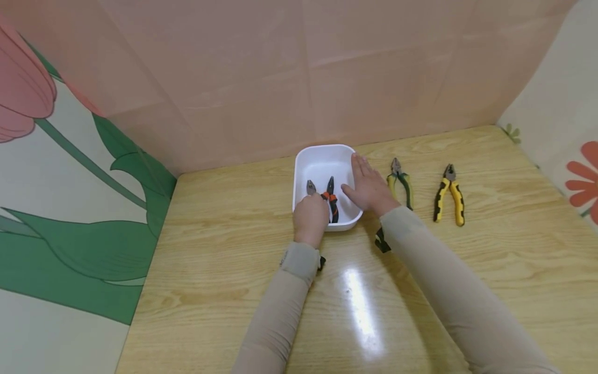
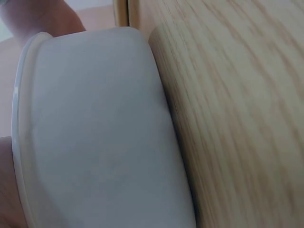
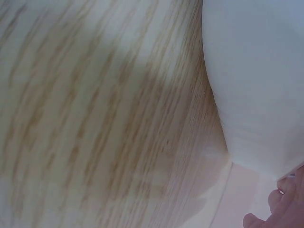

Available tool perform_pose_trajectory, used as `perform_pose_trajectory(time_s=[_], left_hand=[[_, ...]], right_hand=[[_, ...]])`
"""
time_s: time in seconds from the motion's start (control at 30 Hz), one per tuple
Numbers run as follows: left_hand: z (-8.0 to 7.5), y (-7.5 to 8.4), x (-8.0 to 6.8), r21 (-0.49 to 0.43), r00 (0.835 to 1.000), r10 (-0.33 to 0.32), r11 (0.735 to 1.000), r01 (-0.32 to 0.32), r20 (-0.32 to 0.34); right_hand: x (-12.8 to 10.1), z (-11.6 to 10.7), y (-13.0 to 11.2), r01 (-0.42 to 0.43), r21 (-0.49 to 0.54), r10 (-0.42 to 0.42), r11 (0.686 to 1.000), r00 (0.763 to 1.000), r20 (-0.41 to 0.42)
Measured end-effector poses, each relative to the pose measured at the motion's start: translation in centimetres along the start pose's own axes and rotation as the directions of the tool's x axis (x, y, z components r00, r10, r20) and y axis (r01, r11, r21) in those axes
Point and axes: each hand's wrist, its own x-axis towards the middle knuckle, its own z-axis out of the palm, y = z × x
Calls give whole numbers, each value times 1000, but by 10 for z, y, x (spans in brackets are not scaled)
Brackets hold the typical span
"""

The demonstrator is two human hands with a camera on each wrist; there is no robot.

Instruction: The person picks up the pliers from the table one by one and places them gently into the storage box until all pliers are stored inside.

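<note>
In the middle of the head view, a white tub sits on the wooden table. The left hand is curled around the gray pliers at the tub's near left edge. Black and orange pliers lie inside the tub, just beside them. The right hand rests flat, fingers straight, on the tub's right rim. To the right lie green pliers and yellow pliers.

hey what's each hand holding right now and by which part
The left hand grips pliers by the handles, over the white tray. The right hand holds nothing; it rests flat on the tray's right rim.
</note>
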Motion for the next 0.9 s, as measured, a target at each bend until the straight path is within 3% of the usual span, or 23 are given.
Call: perform_pose_trajectory(time_s=[0.47, 0.9], left_hand=[[1, -1, -2, -62, 998, -16, 998, 12, -60], [1, -3, -4, -52, 994, 43, 998, -48, -99]], right_hand=[[-2, -2, -2, 4, 2, -4, 1000, 1000, -1], [1, 0, 0, -1, 5, 1, 1000, 1000, 3]])
